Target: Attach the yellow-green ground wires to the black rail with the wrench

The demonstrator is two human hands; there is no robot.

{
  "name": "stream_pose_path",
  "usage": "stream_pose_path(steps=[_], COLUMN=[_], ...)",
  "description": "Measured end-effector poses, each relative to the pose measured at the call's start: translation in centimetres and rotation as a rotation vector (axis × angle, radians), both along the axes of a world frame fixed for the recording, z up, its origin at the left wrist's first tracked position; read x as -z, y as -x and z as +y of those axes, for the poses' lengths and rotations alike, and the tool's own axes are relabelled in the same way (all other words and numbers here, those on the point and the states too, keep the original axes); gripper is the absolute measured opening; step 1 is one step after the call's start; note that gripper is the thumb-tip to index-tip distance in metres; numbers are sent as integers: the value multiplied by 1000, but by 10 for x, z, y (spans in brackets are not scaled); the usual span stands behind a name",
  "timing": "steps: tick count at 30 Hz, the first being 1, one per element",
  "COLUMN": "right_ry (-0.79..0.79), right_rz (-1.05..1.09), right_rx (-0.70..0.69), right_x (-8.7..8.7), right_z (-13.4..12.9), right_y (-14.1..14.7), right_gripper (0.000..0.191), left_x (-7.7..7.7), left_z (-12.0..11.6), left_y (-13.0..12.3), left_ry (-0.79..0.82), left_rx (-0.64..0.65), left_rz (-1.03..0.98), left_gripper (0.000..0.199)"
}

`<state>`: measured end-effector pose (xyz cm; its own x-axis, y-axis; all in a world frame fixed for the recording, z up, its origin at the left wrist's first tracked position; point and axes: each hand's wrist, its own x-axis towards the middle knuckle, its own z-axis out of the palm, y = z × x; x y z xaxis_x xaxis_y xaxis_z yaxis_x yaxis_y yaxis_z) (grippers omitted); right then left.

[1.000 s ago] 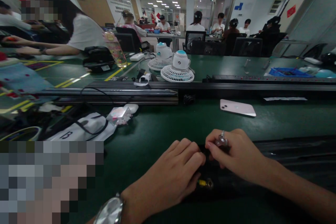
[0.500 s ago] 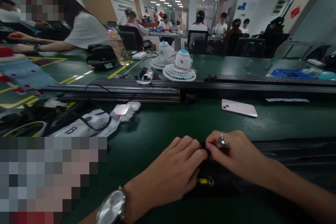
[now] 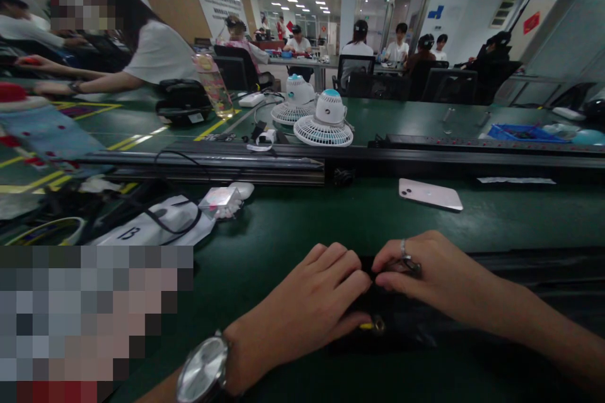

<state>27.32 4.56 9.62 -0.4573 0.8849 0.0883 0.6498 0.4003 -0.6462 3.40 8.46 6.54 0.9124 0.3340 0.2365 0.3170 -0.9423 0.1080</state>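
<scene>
My left hand, with a watch on its wrist, is closed over the end of a long black bar that looks wrapped in dark film. Beside its thumb a yellow wire with a metal ring terminal sticks out. Just to the right, my right hand is curled, thumb and forefinger close together at the bar's end. A small shiny metal piece lies within its curled fingers, below a finger ring. What the fingertips touch is too dark to make out.
A pink phone lies beyond my hands on the green table. Long metal rails cross behind it, with two white fans past them. A white pouch and cables are at left. A person in a white shirt works at far left.
My right hand has shifted slightly right, and its thumb and forefinger are a little farther apart. The metal piece has turned within its fingers. The left thumb has extended over the yellow wire.
</scene>
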Motion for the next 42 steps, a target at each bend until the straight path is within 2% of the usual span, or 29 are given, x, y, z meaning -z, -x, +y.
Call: stream_pose_path(steps=[7, 11, 16, 21, 30, 42], right_ry=[51, 101, 152, 189, 102, -13], right_rz=[6, 36, 77, 147, 115, 44], right_rx=[7, 9, 37, 53, 6, -26], right_x=[-5, -8, -15, -11, -12, -12], right_z=[2, 0, 1, 5, 0, -4], right_y=[-1, -4, -7, -8, -5, -1], right_gripper=[10, 14, 17, 23, 23, 21], left_x=[-5, -9, -9, -9, -9, -9], left_z=[10, 16, 20, 23, 17, 17], left_y=[6, 11, 13, 14, 13, 13], left_ry=[-9, -27, -32, -50, -121, -121], left_rx=[13, 33, 38, 46, 108, 121], left_rz=[-102, -153, -119, -98, -72, -45], left_gripper=[15, 19, 19, 24, 25, 25])
